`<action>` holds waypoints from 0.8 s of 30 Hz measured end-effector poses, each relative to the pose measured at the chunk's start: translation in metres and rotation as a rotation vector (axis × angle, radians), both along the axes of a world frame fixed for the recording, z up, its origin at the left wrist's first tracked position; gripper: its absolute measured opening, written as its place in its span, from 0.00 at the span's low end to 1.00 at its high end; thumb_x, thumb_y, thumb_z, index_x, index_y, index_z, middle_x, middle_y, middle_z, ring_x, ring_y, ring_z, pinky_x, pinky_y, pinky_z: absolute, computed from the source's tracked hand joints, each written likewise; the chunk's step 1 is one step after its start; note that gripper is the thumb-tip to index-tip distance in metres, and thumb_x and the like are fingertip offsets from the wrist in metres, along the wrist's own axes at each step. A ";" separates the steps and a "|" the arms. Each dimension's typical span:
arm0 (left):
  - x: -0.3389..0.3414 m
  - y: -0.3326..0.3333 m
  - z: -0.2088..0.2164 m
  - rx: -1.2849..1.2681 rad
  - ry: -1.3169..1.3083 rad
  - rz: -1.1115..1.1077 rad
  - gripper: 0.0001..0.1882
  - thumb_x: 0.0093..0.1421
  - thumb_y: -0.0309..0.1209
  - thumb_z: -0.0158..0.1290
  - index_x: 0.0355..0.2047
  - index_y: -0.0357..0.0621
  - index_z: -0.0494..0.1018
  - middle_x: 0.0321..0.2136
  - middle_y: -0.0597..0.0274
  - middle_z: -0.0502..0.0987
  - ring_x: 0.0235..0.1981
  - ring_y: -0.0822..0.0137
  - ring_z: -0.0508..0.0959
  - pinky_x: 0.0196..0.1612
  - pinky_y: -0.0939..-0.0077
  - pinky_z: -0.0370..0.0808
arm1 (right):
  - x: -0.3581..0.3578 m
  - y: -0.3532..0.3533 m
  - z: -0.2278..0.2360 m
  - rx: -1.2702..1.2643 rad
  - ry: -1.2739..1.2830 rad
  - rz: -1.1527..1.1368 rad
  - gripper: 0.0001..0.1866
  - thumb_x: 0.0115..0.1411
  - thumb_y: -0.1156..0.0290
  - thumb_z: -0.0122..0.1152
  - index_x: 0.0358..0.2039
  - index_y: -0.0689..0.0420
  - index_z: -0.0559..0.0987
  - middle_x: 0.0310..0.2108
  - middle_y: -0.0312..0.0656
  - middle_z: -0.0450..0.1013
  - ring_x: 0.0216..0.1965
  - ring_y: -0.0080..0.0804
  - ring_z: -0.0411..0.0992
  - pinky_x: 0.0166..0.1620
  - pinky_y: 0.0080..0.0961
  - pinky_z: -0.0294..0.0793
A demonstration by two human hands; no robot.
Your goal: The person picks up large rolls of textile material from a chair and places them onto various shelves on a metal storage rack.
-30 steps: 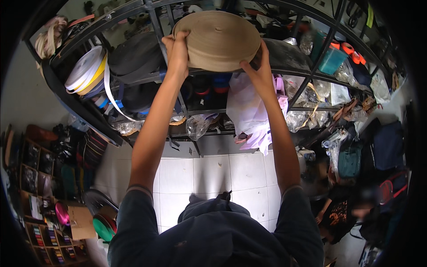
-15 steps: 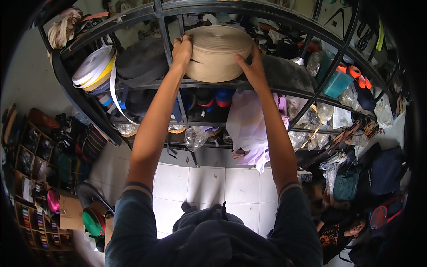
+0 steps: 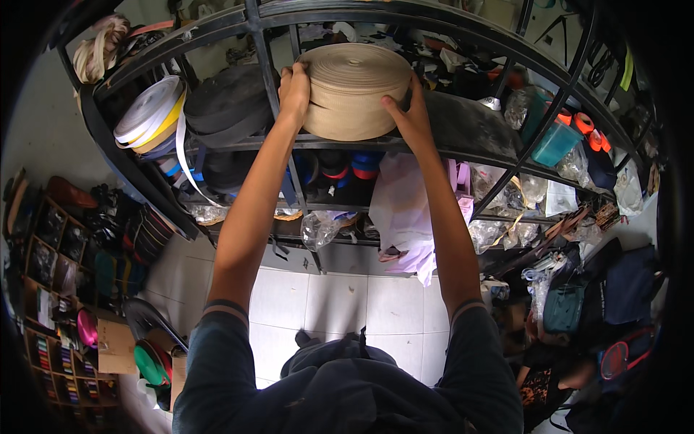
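Looking down along both forearms, we see a wide beige roll (image 3: 350, 119) of wound strap, its flat coiled face upward, at the front of a black shelf board (image 3: 470, 123). We cannot tell whether the board bears its full weight. The left hand (image 3: 293, 94) grips the roll's left side, fingers bent against it. The right hand (image 3: 410, 118) grips the opposite side, thumb pressed on the front of the wall and fingers around the right edge. To the left, beyond a metal upright (image 3: 264, 61), we note a black roll (image 3: 228, 108) and, farther left, white and yellow rolls (image 3: 150, 112). To the right stands a teal tub (image 3: 557, 143); below the roll we observe pale lilac cloth (image 3: 400, 206) hanging.
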State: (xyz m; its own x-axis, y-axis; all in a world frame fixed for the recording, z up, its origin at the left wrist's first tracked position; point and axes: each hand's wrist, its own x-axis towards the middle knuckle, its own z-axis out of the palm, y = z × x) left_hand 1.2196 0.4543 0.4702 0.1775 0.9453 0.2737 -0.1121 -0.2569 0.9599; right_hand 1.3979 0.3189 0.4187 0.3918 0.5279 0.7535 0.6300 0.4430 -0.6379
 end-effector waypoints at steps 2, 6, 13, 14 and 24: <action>-0.001 0.000 -0.002 0.025 0.006 0.014 0.27 0.61 0.44 0.38 0.51 0.33 0.64 0.46 0.40 0.73 0.48 0.52 0.74 0.53 0.65 0.66 | 0.000 -0.001 0.001 0.017 -0.009 0.004 0.45 0.53 0.56 0.66 0.63 0.64 0.54 0.60 0.56 0.58 0.63 0.45 0.55 0.63 0.34 0.54; 0.002 -0.002 -0.003 0.023 0.028 0.027 0.27 0.60 0.45 0.39 0.49 0.33 0.66 0.45 0.41 0.74 0.47 0.53 0.74 0.52 0.66 0.67 | 0.006 0.001 -0.002 0.003 0.023 -0.001 0.48 0.50 0.53 0.68 0.63 0.65 0.54 0.60 0.58 0.56 0.63 0.47 0.55 0.63 0.35 0.54; 0.001 -0.003 -0.008 0.031 0.037 0.058 0.27 0.60 0.46 0.39 0.49 0.34 0.66 0.45 0.40 0.74 0.47 0.51 0.74 0.52 0.64 0.67 | 0.000 0.000 -0.001 -0.057 0.008 -0.041 0.44 0.54 0.56 0.64 0.63 0.64 0.54 0.61 0.56 0.56 0.64 0.45 0.54 0.64 0.33 0.52; 0.002 -0.004 -0.009 0.025 0.052 0.070 0.27 0.60 0.46 0.38 0.49 0.34 0.66 0.45 0.40 0.74 0.47 0.51 0.74 0.52 0.64 0.67 | 0.000 0.000 -0.001 -0.068 0.010 -0.042 0.44 0.54 0.55 0.64 0.63 0.64 0.54 0.61 0.56 0.56 0.64 0.45 0.53 0.64 0.34 0.51; 0.001 -0.007 -0.012 0.020 0.047 0.087 0.31 0.63 0.50 0.35 0.52 0.34 0.64 0.47 0.39 0.72 0.50 0.49 0.73 0.54 0.63 0.66 | 0.001 0.001 -0.006 -0.055 -0.005 -0.034 0.52 0.50 0.46 0.65 0.63 0.66 0.52 0.59 0.60 0.53 0.62 0.53 0.55 0.62 0.38 0.55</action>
